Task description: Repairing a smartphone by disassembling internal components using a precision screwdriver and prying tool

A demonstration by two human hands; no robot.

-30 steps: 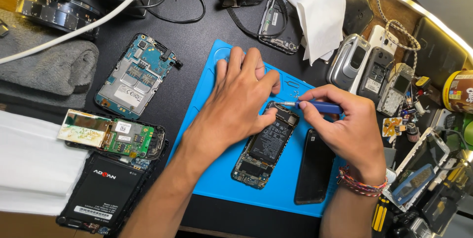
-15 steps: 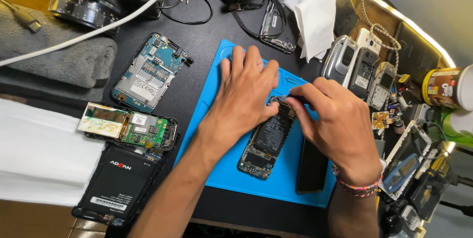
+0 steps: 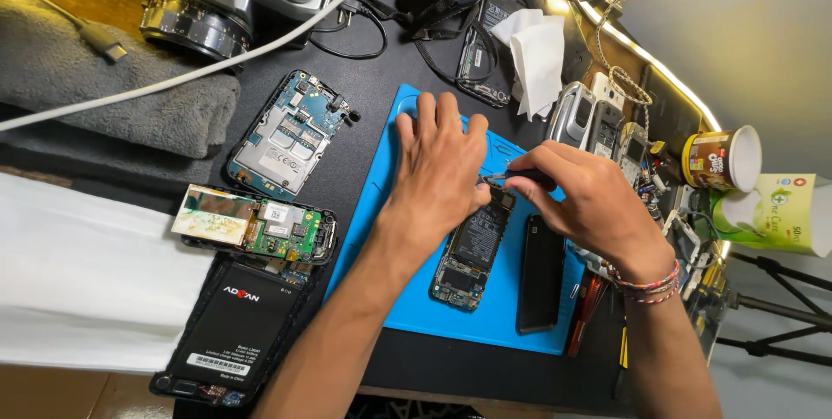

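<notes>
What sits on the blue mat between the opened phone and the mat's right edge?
In the head view, a black phone cover lies flat on the blue mat there, just right of the opened phone and below the right hand.

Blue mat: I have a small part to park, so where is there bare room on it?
The blue mat is bare along its left edge, beside the left hand, and along its bottom strip below the opened phone and black back cover. The right side is crowded: right hand, old handsets, loose tools.
</notes>
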